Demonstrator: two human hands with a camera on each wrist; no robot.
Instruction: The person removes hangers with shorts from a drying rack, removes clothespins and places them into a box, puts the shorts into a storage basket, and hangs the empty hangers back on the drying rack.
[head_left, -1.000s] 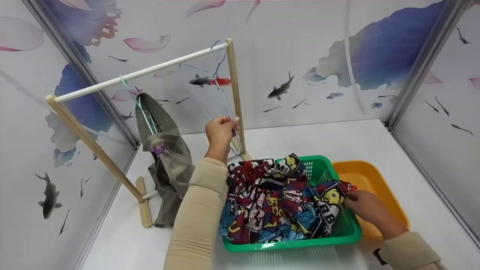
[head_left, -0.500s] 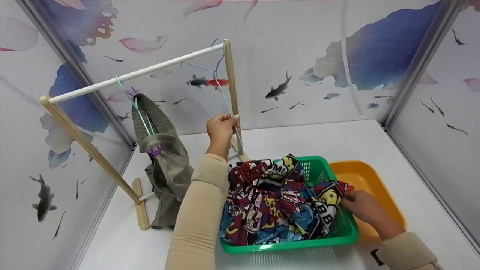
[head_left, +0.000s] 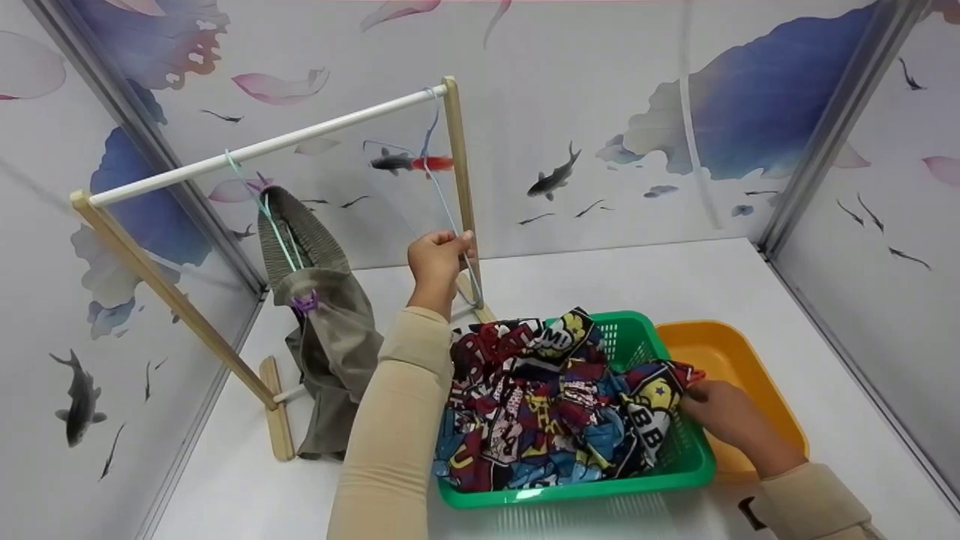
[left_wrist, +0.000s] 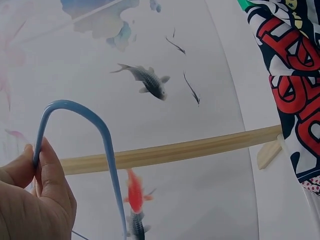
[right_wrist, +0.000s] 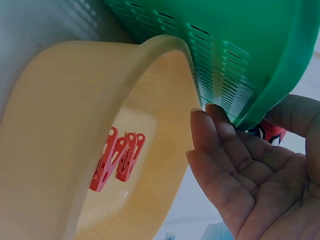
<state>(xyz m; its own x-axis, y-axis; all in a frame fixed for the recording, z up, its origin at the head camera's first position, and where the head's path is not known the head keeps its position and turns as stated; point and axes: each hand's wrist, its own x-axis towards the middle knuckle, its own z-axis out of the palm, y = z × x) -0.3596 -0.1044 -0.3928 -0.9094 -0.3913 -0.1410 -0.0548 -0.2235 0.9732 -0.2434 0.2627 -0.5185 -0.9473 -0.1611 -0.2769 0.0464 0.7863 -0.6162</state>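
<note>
White tabletop [head_left: 675, 277]: a plain, pale surface set into a corner, with panels rising on three sides.
Walls [head_left: 495, 112]: white, printed with dark fish, one red fish, pink petals and broad blue-purple washes; grey metal posts [head_left: 836, 131] mark the corners.
Rack [head_left: 262, 146]: wooden legs and a white bar, standing at the left of the table; a grey-brown garment [head_left: 341, 330] hangs from it, with a purple clip [head_left: 306, 301].
Blue hanger [left_wrist: 106, 131]: hooked over the bar's far end.
Left hand [head_left: 437, 266]: thumb and fingertips pinch the hanger's side.
Green basket [head_left: 600, 489]: in front of the rack, heaped with comic-print cloth [head_left: 540, 412].
Right hand [head_left: 727, 416]: at the basket's right rim beside the cloth, several fingers loosely extended; I cannot tell whether thumb and forefinger pinch anything.
Orange tub [head_left: 731, 349]: just right of the basket, red clothespins [right_wrist: 108, 167] inside.
</note>
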